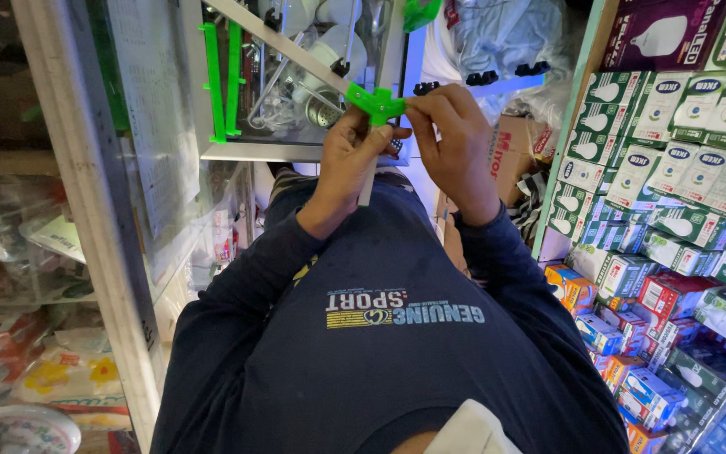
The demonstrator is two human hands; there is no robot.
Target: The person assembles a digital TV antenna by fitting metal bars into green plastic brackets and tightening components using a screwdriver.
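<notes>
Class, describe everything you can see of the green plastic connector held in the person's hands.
The green connector is bright, glossy plastic, a small branched joint with short arms. It is held up at chest height between the left hand and right hand, fingertips pinching it. A white rod runs down from it; a metal bar meets it from above left.

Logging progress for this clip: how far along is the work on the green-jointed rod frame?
Done: green strips already sit on the frame's left upright, and a diagonal rod runs into the joint. In hand: the left hand and right hand both pinch the green connector. Left: black clips lie unattached behind.
</notes>
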